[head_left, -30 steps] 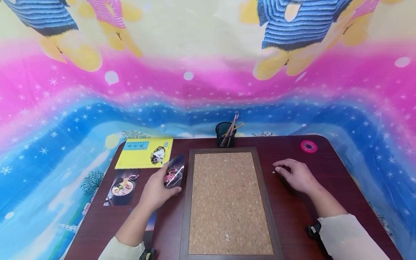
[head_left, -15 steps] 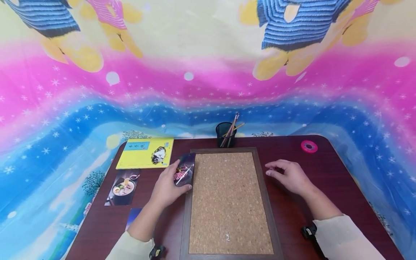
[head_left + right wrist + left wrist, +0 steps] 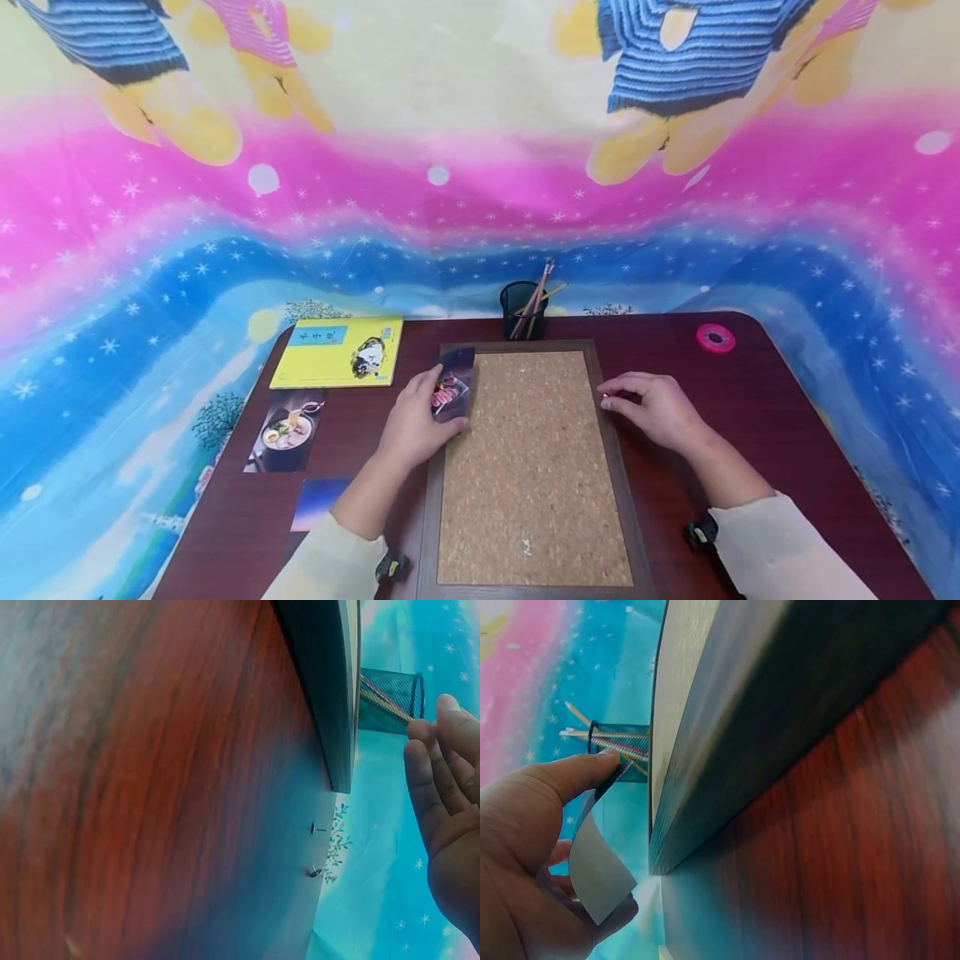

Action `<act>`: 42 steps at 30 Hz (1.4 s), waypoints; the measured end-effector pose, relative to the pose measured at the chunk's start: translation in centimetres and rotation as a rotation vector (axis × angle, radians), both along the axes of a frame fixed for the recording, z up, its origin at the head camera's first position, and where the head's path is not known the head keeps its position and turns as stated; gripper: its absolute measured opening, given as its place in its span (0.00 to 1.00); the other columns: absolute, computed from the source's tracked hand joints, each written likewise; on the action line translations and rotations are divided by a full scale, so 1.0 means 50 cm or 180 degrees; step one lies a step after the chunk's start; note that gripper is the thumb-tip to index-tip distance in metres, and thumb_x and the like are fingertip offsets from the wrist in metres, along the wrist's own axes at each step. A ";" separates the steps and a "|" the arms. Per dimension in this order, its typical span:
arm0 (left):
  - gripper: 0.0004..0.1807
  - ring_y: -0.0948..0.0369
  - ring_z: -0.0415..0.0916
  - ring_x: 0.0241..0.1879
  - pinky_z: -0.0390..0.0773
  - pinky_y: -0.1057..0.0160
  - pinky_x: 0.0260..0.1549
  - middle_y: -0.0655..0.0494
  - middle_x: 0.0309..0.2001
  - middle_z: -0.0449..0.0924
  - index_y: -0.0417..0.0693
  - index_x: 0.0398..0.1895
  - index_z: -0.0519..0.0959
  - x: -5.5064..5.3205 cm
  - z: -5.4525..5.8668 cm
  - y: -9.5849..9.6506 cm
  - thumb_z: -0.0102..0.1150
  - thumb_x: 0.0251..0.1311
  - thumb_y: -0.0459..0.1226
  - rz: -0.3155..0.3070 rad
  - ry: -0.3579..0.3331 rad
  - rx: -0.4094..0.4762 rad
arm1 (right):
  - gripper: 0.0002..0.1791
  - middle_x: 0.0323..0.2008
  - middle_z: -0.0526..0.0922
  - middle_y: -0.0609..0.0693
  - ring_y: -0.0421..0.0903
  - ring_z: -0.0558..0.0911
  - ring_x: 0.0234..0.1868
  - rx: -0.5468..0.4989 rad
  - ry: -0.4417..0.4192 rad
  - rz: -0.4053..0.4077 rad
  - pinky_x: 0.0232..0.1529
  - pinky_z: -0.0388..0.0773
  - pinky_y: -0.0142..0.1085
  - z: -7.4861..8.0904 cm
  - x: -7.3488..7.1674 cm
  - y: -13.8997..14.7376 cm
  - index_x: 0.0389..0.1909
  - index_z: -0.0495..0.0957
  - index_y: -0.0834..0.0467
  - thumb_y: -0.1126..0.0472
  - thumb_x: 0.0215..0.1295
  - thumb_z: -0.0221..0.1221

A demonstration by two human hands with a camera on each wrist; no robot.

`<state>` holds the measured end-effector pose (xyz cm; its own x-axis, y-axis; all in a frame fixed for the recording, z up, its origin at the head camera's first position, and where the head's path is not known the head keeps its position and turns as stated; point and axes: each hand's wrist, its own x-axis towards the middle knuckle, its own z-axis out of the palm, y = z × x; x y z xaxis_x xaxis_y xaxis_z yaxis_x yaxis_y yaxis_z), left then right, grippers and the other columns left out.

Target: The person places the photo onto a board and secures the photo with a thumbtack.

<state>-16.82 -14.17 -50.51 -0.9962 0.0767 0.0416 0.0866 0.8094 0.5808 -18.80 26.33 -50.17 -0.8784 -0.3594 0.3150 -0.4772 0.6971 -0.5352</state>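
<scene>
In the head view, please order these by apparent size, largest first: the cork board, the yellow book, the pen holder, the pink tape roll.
1. cork board
2. yellow book
3. pen holder
4. pink tape roll

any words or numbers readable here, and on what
None can be read.
Yellow book: characters on its blue title panel, too small to make out.
Card held by the left hand: pink lettering, blurred.
Food photo: no legible text.

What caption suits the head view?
Left hand holds a photo at the corkboard edge; right hand rests at the opposite edge.
</scene>
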 end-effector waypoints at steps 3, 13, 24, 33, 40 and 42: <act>0.56 0.43 0.68 0.69 0.75 0.40 0.61 0.46 0.74 0.65 0.54 0.81 0.61 -0.004 -0.002 0.011 0.80 0.50 0.55 0.0005 -0.0011 -0.0043 | 0.13 0.42 0.89 0.44 0.44 0.87 0.43 0.0001 -0.0056 -0.0008 0.44 0.86 0.49 0.002 0.000 -0.007 0.47 0.90 0.52 0.61 0.61 0.74; 0.53 0.44 0.68 0.69 0.77 0.42 0.59 0.45 0.74 0.65 0.56 0.79 0.65 -0.013 -0.001 0.043 0.78 0.51 0.58 0.0020 -0.0028 -0.0267 | 0.12 0.39 0.89 0.43 0.42 0.86 0.39 -0.0030 0.0041 0.0041 0.40 0.86 0.48 0.001 -0.005 -0.023 0.44 0.91 0.54 0.62 0.59 0.75; 0.46 0.43 0.67 0.69 0.79 0.42 0.57 0.42 0.72 0.67 0.56 0.75 0.71 -0.017 0.014 0.082 0.72 0.54 0.61 -0.0210 -0.0184 -0.0682 | 0.08 0.41 0.89 0.44 0.44 0.88 0.42 -0.0008 0.0085 0.0143 0.42 0.86 0.45 0.000 -0.013 -0.045 0.43 0.91 0.55 0.65 0.64 0.71; 0.46 0.44 0.67 0.68 0.79 0.43 0.58 0.42 0.72 0.67 0.55 0.75 0.71 -0.023 0.009 0.112 0.70 0.56 0.63 -0.0300 -0.0279 -0.0915 | 0.09 0.41 0.89 0.44 0.43 0.87 0.41 -0.0021 0.0064 0.0239 0.40 0.85 0.43 0.010 -0.015 -0.067 0.45 0.91 0.55 0.66 0.65 0.70; 0.45 0.44 0.68 0.66 0.81 0.42 0.52 0.43 0.72 0.67 0.56 0.75 0.71 -0.029 0.001 0.131 0.69 0.56 0.64 -0.0282 -0.0340 -0.1013 | 0.08 0.42 0.89 0.45 0.43 0.86 0.43 -0.0037 -0.0029 0.0288 0.42 0.85 0.44 0.015 -0.019 -0.078 0.45 0.90 0.55 0.65 0.67 0.69; 0.45 0.45 0.69 0.65 0.82 0.42 0.52 0.43 0.71 0.67 0.56 0.75 0.71 -0.031 -0.002 0.135 0.68 0.57 0.64 -0.0296 -0.0335 -0.1040 | 0.08 0.42 0.89 0.45 0.43 0.86 0.42 -0.0045 -0.0025 0.0298 0.41 0.85 0.44 0.016 -0.021 -0.081 0.45 0.90 0.56 0.64 0.66 0.70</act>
<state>-18.35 -7.43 -50.62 -0.9818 0.1596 -0.1027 0.1221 0.9454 0.3022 -19.86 22.26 -49.39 -0.8436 -0.4357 0.3139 -0.5356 0.6419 -0.5487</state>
